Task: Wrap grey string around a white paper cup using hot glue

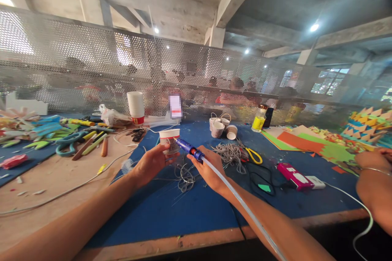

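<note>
A: Paper cup [169, 140]: small and white with a rolled rim, held up above the blue table [190, 208], just ahead of the person. The left hand [152, 163] is closed around its lower wall from the side. What looks like grey string is wound round its body.

B: How would it handle?

A: Likely very light and thin-walled, so it would dent under a hard squeeze. The rim and base are probably the stiffest places to hold; the wall is fine with a gentle wrap of the fingers, as here.

B: And the other hand?

A: The right hand [208, 170] is gripped around a blue glue gun [190, 149], nozzle touching or nearly touching the cup's side. A clear glue stick [241, 204] trails back from it along the forearm. The tip is probably hot, so fingers belong on the body only.

B: Any writing?

A: None readable. A stack of cups [135, 108] further back has a red band, its print too small to read. A yellow bottle [259, 120] carries no legible label. A pink device [294, 176] lies to the right, near loose string [229, 153]. Another person's hand [375, 163] shows at the far right edge.
</note>
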The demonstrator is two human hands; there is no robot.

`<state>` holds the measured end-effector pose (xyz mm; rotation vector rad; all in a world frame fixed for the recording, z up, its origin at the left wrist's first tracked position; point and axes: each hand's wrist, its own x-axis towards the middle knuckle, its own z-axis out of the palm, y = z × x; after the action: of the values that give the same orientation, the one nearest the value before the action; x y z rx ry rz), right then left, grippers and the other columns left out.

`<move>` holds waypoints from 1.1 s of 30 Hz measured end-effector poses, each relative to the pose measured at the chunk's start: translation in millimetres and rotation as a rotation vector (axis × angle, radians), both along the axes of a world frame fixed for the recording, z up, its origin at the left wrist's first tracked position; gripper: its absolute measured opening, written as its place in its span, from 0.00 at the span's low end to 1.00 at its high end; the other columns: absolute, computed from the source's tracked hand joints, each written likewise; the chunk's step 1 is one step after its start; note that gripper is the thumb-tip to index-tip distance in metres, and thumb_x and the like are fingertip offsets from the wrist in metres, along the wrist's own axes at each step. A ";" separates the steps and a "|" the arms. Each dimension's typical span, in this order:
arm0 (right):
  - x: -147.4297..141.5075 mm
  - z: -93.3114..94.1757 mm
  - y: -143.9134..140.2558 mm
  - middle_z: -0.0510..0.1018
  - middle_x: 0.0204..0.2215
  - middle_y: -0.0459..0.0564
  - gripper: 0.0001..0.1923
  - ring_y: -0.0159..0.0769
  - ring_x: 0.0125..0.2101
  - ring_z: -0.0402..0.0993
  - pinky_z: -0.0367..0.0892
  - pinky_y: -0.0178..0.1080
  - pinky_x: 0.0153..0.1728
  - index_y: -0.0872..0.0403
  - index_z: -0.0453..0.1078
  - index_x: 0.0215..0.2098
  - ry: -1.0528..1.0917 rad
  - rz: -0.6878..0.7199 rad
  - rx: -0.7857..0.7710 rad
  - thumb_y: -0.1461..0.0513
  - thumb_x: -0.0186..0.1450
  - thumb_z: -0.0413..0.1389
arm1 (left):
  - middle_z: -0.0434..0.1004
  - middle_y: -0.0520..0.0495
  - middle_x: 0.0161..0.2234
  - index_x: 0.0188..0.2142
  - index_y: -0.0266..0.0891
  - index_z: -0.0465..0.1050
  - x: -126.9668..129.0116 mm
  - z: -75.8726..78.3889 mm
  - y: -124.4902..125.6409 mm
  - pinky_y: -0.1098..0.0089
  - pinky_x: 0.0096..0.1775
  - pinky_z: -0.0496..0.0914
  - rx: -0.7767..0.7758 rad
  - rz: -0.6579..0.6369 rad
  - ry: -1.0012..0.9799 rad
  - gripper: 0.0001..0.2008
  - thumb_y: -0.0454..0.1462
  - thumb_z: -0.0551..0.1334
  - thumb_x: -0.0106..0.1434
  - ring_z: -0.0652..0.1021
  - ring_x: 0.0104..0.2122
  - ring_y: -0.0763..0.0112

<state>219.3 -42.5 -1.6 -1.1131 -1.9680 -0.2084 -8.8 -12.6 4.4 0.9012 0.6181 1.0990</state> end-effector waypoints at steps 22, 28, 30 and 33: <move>0.7 2.2 -0.5 0.81 0.29 0.49 0.15 0.38 0.30 0.79 0.62 0.35 0.31 0.52 0.70 0.39 0.024 -0.002 -0.014 0.51 0.75 0.52 | 0.86 0.42 0.44 0.52 0.36 0.79 -0.9 3.5 -2.7 0.60 0.49 0.74 -0.039 0.038 -0.065 0.18 0.36 0.65 0.62 0.84 0.42 0.56; 1.0 1.9 -0.5 0.81 0.27 0.48 0.15 0.37 0.29 0.78 0.61 0.35 0.30 0.52 0.71 0.38 0.008 -0.020 -0.014 0.51 0.75 0.53 | 0.86 0.42 0.43 0.52 0.36 0.79 0.6 5.9 -4.9 0.61 0.47 0.75 -0.033 0.037 -0.080 0.19 0.37 0.64 0.63 0.84 0.41 0.57; 0.9 2.0 -0.5 0.80 0.27 0.48 0.15 0.37 0.29 0.78 0.61 0.35 0.30 0.52 0.71 0.38 0.002 -0.031 -0.021 0.51 0.75 0.53 | 0.86 0.42 0.44 0.53 0.36 0.79 0.9 5.9 -4.5 0.61 0.47 0.76 -0.033 0.034 -0.085 0.19 0.37 0.64 0.63 0.83 0.40 0.57; 0.7 3.0 -1.1 0.80 0.27 0.48 0.15 0.37 0.28 0.78 0.61 0.34 0.29 0.52 0.71 0.38 0.008 -0.038 -0.033 0.51 0.75 0.54 | 0.85 0.41 0.45 0.53 0.35 0.79 0.6 5.0 -3.3 0.60 0.48 0.76 -0.028 0.034 -0.098 0.19 0.37 0.63 0.63 0.83 0.41 0.58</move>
<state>219.9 -43.7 1.4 -1.1722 -1.9511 -0.1921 -8.3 -15.9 9.5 0.8105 0.5685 1.1553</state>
